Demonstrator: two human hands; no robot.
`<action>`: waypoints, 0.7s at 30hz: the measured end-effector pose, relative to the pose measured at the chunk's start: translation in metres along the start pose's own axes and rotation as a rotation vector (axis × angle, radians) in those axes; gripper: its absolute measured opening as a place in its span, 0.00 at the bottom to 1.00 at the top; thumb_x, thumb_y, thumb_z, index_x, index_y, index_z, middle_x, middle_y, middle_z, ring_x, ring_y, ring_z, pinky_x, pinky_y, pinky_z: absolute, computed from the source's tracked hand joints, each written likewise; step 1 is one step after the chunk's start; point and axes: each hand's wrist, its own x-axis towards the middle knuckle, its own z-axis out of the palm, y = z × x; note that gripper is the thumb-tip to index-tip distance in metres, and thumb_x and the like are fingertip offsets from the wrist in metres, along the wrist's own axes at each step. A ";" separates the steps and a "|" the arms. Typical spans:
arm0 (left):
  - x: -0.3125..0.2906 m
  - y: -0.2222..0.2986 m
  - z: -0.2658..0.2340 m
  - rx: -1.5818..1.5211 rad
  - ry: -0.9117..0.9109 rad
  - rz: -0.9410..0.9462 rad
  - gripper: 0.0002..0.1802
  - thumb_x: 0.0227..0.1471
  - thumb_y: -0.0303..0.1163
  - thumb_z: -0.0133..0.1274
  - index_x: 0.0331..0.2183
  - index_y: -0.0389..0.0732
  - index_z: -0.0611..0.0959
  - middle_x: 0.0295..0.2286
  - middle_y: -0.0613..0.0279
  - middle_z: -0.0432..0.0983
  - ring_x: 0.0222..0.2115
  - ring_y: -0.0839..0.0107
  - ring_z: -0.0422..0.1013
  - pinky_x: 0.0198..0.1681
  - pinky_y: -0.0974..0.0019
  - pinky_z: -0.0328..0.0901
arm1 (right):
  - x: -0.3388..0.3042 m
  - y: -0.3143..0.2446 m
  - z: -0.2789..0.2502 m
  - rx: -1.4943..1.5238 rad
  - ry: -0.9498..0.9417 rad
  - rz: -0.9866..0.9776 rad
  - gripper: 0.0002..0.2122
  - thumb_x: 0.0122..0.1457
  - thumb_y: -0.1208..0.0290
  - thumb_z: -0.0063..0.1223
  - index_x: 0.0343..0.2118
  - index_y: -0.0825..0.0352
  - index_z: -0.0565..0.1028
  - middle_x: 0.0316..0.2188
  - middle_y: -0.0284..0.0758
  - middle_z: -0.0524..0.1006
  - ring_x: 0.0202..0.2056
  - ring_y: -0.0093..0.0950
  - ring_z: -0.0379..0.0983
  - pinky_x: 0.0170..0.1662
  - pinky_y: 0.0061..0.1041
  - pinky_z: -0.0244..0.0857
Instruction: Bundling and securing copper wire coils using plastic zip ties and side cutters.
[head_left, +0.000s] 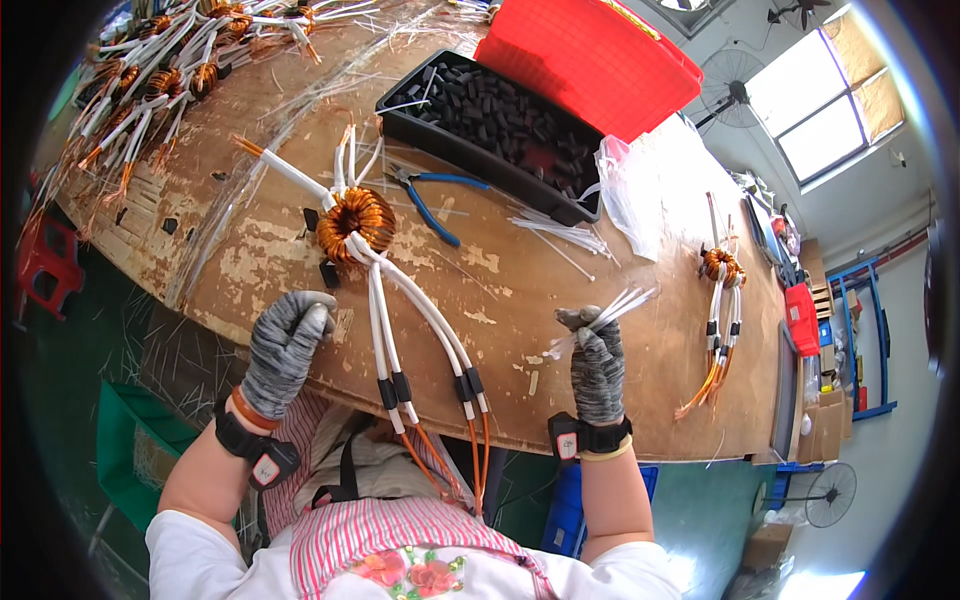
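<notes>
Between my hands lies a copper-wound ring coil [370,218] with white-sleeved leads. Its longer leads run toward me past the table's near edge, with black pieces [402,386] around them and orange-copper ends. Left of these leads, my gloved left hand [284,350] is closed, thumb and fingers pressed together; whether anything is in the pinch cannot be seen. On the right, my gloved right hand [597,370] grips a small bundle of white cable ties [622,308], which stick out on both sides of the fingers. Neither hand touches the coil.
Beyond the coil are blue-handled pliers [436,212] and a black bin [440,143] of small black pieces, with a red lid [590,60] behind it. Loose cable ties [565,235] lie beside the bin. Other coils [165,85] are piled far left; more coils [722,266] lie right.
</notes>
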 end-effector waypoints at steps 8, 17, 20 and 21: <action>-0.022 0.018 -0.014 -0.040 -0.005 -0.037 0.08 0.60 0.29 0.50 0.39 0.37 0.80 0.27 0.69 0.76 0.28 0.82 0.70 0.35 0.75 0.67 | -0.014 -0.001 0.016 -0.003 -0.007 -0.188 0.07 0.63 0.77 0.45 0.43 0.64 0.71 0.38 0.39 0.78 0.44 0.33 0.74 0.57 0.36 0.60; -0.028 0.055 -0.008 0.269 -0.189 0.120 0.09 0.55 0.26 0.55 0.39 0.37 0.81 0.31 0.64 0.78 0.33 0.76 0.74 0.39 0.72 0.68 | -0.025 -0.005 0.022 0.092 -0.047 0.024 0.07 0.63 0.76 0.47 0.42 0.64 0.74 0.41 0.42 0.79 0.46 0.36 0.74 0.55 0.37 0.64; -0.029 0.079 -0.009 0.314 -0.242 0.119 0.10 0.52 0.26 0.56 0.39 0.37 0.82 0.31 0.61 0.79 0.33 0.72 0.75 0.39 0.70 0.68 | -0.032 -0.026 0.044 0.344 -0.059 0.065 0.07 0.62 0.74 0.48 0.42 0.63 0.74 0.43 0.44 0.78 0.49 0.38 0.73 0.58 0.40 0.62; -0.028 0.088 -0.008 0.341 -0.352 0.047 0.09 0.53 0.28 0.57 0.38 0.37 0.82 0.30 0.60 0.79 0.33 0.71 0.75 0.39 0.70 0.68 | -0.035 -0.031 0.055 0.410 -0.097 0.102 0.07 0.62 0.74 0.49 0.43 0.63 0.74 0.44 0.44 0.77 0.50 0.39 0.72 0.59 0.41 0.61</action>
